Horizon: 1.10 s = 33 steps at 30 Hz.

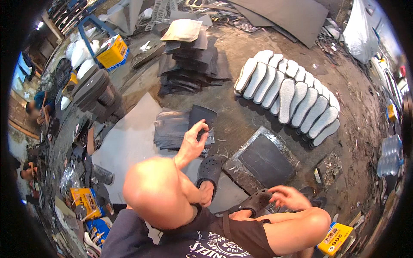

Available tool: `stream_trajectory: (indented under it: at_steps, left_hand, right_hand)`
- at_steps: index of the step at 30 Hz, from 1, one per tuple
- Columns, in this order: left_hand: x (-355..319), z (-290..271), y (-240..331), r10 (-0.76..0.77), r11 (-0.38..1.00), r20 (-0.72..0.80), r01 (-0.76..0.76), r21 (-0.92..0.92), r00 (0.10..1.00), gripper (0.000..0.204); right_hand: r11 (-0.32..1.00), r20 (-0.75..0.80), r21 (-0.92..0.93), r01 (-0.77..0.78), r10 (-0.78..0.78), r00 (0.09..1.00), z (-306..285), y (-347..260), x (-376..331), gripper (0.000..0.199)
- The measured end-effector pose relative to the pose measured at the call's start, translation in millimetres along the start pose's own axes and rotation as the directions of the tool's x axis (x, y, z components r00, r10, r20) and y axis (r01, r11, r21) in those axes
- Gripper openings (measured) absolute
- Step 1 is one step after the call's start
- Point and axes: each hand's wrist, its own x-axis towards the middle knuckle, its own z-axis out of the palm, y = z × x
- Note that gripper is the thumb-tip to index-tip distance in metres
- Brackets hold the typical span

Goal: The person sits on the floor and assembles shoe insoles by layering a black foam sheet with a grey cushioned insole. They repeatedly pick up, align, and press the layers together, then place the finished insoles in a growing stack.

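Note:
My left hand [192,143] reaches past my bent knee to a stack of thin dark sheets [172,131]. Its fingers curve over a smooth black sheet [203,115] on the stack's right end, with a gap between thumb and forefinger. Whether the fingertips touch that sheet, I cannot tell. My right hand [289,198] hovers near my right shin, slightly blurred, its fingers apart and nothing in them. Beyond it lies a square board [234,165] with a dark sheet [267,160] on top, which carries a faint curved outline.
Rows of stacked pale insoles [287,96] stand at the far right. A tall pile of black sheets [189,64] rises ahead, and another dark stack [98,92] stands left. Black clogs [211,170] are on my feet. A yellow box [337,238] sits beside my right knee.

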Motion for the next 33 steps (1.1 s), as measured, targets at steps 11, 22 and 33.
stream_trajectory:
  at_steps: [11, 22, 33]
  left_hand:
    - [3.6, 95.6, 32.3, 0.569, 0.82, -0.085, -0.572, -0.013, 0.818, 0.036]
    - [1.1, 99.4, 14.9, -0.293, 0.656, 0.602, 0.614, -0.438, 0.742, 0.034]
    - [39.4, 114.7, 47.0, 0.125, 0.63, 0.865, 0.634, -0.447, 0.486, 0.063]
  right_hand:
    - [0.976, -0.07, 0.069, 0.208, -0.203, 0.977, 1.7, -151.2, 119.2, 0.105]
    - [0.679, -0.341, 0.479, 0.557, -0.441, 0.83, -56.6, -138.7, 83.8, 0.043]
    - [0.295, -0.325, 0.8, 0.522, -0.52, 0.79, 22.3, 31.0, 76.3, 0.102]
